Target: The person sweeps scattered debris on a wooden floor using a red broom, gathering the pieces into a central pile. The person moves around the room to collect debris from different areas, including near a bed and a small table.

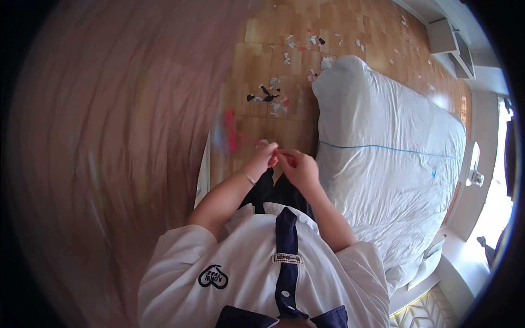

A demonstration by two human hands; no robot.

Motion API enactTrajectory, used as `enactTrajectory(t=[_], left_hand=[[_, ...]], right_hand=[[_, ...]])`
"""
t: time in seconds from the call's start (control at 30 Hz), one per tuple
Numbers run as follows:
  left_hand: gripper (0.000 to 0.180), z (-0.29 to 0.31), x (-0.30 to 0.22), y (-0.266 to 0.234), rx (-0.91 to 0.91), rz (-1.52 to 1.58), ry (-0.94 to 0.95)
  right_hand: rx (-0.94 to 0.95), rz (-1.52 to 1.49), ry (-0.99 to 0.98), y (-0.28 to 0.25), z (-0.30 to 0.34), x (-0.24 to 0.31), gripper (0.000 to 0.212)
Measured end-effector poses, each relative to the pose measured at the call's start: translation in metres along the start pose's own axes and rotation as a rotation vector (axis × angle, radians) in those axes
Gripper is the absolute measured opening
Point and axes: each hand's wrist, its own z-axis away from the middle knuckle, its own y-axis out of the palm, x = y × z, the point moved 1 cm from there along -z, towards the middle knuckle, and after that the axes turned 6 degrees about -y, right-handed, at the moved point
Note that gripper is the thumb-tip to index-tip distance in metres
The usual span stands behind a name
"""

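My left hand (pixel 265 154) and my right hand (pixel 299 168) meet in front of my waist, with their fingers closed and almost touching. A little red shows at the fingers of both hands, but its kind is hidden. Just left of my left hand is a blurred red strip-like thing (pixel 231 130), with a pale bluish smear beside it. A faint pink streak lies between it and my left hand; whether they are joined I cannot tell. A thin bracelet (pixel 249 178) circles my left wrist.
A large brownish-pink surface with long folds (pixel 120 136), like a curtain, fills the left side. On the right stands a bed under a white cover (pixel 383 120), crossed by a blue cord (pixel 377 146). Black, white and pink scraps (pixel 267 97) litter the wooden floor (pixel 257 60).
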Motion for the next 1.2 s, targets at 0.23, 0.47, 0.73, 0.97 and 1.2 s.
enactTrajectory(t=[0.23, 0.47, 0.73, 0.97, 1.2], left_hand=[[0.026, 0.017, -0.021, 0.079, 0.146, 0.021, 0.155], [0.025, 0.019, -0.015, 0.048, 0.037, 0.016, 0.134], [0.026, -0.073, -0.095, 0.034, 0.000, -0.077, 0.114], [0.024, -0.082, -0.153, 0.205, 0.099, -0.008, 0.085], [0.025, -0.013, -0.157, 0.252, 0.065, -0.064, 0.097]], right_hand=[[-0.204, 0.070, 0.007, -0.062, 0.002, 0.017, 0.022], [-0.122, -0.118, 0.055, -0.058, -0.004, 0.011, 0.018], [-0.046, -0.160, 0.107, -0.024, -0.113, -0.033, 0.022], [-0.214, -0.032, 0.111, -0.161, -0.172, -0.049, 0.021], [-0.161, 0.028, 0.050, -0.226, -0.157, -0.017, 0.015]])
